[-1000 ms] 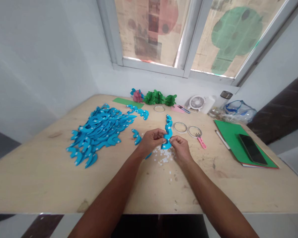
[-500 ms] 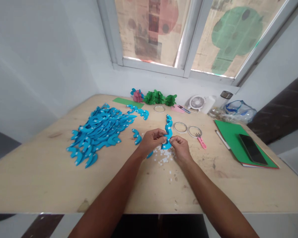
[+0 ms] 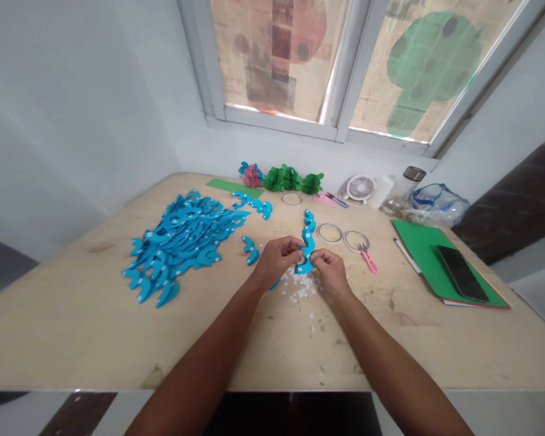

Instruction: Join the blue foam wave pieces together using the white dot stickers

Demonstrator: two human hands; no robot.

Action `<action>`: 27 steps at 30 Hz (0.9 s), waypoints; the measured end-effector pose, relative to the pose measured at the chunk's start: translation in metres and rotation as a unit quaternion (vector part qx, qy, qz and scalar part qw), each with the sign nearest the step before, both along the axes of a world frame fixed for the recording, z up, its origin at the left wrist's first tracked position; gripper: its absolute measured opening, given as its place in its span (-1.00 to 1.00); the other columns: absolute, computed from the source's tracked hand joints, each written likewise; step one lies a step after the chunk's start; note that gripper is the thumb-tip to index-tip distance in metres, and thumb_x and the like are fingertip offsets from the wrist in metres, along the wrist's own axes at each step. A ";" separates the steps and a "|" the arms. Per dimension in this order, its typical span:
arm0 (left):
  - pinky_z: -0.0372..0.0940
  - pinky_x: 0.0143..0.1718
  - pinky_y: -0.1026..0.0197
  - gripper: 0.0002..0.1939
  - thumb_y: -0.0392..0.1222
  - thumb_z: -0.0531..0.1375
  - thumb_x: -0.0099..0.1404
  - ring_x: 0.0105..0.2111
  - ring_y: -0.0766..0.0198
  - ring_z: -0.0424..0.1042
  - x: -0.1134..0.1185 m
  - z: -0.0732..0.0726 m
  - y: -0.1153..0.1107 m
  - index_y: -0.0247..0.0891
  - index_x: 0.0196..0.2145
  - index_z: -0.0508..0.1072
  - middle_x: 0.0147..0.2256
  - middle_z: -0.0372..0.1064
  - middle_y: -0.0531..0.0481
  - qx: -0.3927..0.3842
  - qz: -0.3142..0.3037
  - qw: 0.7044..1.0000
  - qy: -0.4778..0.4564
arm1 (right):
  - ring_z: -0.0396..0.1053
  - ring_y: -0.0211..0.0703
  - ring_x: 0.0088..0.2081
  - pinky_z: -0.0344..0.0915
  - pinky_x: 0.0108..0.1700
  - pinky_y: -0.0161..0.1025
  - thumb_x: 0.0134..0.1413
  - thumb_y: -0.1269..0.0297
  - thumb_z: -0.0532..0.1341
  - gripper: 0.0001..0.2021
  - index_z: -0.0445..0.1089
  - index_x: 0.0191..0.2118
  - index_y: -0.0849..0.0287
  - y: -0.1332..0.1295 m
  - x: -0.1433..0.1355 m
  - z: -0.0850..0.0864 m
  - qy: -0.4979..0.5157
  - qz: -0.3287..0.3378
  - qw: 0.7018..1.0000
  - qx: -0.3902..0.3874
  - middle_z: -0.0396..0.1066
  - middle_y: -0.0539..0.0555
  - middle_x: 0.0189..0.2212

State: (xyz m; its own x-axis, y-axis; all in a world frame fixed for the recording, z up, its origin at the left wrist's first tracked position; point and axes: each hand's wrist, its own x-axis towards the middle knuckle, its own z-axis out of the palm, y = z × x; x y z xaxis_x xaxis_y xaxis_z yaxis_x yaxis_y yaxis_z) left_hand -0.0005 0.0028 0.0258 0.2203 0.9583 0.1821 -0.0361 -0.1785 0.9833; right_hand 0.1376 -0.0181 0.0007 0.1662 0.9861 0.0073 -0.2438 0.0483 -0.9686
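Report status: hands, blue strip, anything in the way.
Left fingers, right fingers: both pinching wavy blue strip. Strip's far end untouched. White scraps by near end, possibly in way.

white walls [image 3: 86,109] | white-framed window [image 3: 354,72] | pale wooden table [image 3: 95,345] | daylight through papered panes [image 3: 429,54]

A single view looks out from the wearer's head, facing forward and tilted down across the counter [image 3: 95,339], whose near edge crosses low in the frame. It sits above and behind the hands [image 3: 272,263], close enough that the forearms [image 3: 209,357] enter from the bottom, yet wide enough to take in the window [image 3: 295,79] beyond and the left-hand wall [image 3: 72,109].
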 end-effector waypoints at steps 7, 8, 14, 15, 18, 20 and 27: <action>0.29 -0.47 0.31 -0.85 -0.26 0.21 -0.04 -0.54 0.35 0.39 0.001 0.004 -0.002 -0.30 -0.42 0.46 -0.54 0.41 0.07 -0.010 0.009 1.000 -0.004 | 0.23 -0.31 -0.58 0.16 -0.50 -0.34 -0.32 0.30 0.30 -0.89 0.37 -0.61 0.19 0.002 0.001 -0.003 -0.010 -0.007 1.000 -0.001 0.37 -0.05 -0.62; 0.29 -0.48 0.31 -0.85 -0.27 0.21 -0.04 -0.54 0.35 0.38 0.001 0.003 -0.002 -0.30 -0.43 0.46 -0.55 0.40 0.07 -0.011 0.011 1.000 -0.005 | 0.23 -0.30 -0.58 0.16 -0.50 -0.34 -0.33 0.30 0.30 -0.89 0.37 -0.61 0.20 0.002 0.001 -0.004 -0.012 -0.008 1.000 0.001 0.37 -0.05 -0.62; 0.29 -0.48 0.32 -0.86 -0.30 0.20 -0.07 -0.54 0.35 0.38 0.003 0.001 0.000 -0.31 -0.45 0.46 -0.55 0.40 0.08 -0.008 0.022 1.000 -0.003 | 0.23 -0.32 -0.58 0.17 -0.50 -0.34 -0.32 0.29 0.29 -0.89 0.38 -0.61 0.20 0.002 0.001 -0.004 -0.024 -0.005 1.000 0.008 0.38 -0.03 -0.59; 0.29 -0.47 0.32 -0.86 -0.30 0.20 -0.07 -0.54 0.35 0.38 0.003 0.000 0.000 -0.31 -0.45 0.46 -0.55 0.40 0.08 -0.009 0.021 1.000 -0.006 | 0.23 -0.32 -0.58 0.17 -0.50 -0.34 -0.31 0.29 0.29 -0.89 0.38 -0.61 0.20 0.002 0.001 -0.004 -0.027 -0.005 1.000 0.009 0.38 -0.03 -0.58; 0.30 -0.47 0.32 -0.86 -0.31 0.20 -0.07 -0.53 0.35 0.39 0.003 0.000 0.000 -0.30 -0.46 0.45 -0.54 0.41 0.09 -0.011 0.021 1.000 -0.011 | 0.22 -0.32 -0.60 0.15 -0.52 -0.34 -0.30 0.28 0.29 -0.88 0.37 -0.61 0.20 0.001 0.001 -0.004 -0.040 -0.006 0.999 0.010 0.36 -0.04 -0.61; 0.30 -0.46 0.32 -0.85 -0.33 0.20 -0.08 -0.53 0.36 0.39 0.003 0.000 0.000 -0.30 -0.45 0.45 -0.54 0.41 0.09 -0.010 0.026 1.000 -0.011 | 0.20 -0.33 -0.61 0.14 -0.53 -0.34 -0.29 0.28 0.28 -0.88 0.36 -0.62 0.20 0.001 0.000 -0.004 -0.054 -0.008 0.998 0.014 0.35 -0.05 -0.62; 0.34 -0.47 0.31 -0.87 -0.33 0.20 -0.08 -0.55 0.35 0.39 0.005 -0.001 -0.002 -0.29 -0.46 0.40 -0.56 0.38 0.10 -0.019 0.042 0.998 -0.040 | 0.26 -0.28 -0.55 0.18 -0.48 -0.33 -0.24 0.27 0.25 -0.87 0.36 -0.61 0.20 0.000 0.001 -0.003 -0.102 -0.012 0.994 0.040 0.38 -0.02 -0.58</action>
State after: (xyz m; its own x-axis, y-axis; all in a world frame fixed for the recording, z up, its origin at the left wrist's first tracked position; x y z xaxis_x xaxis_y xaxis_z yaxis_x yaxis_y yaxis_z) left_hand 0.0050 0.0011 0.0245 0.1249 0.9794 0.1589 -0.1009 -0.1468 0.9840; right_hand 0.1385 -0.0179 -0.0018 0.1767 0.9768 0.1209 -0.0414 0.1301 -0.9906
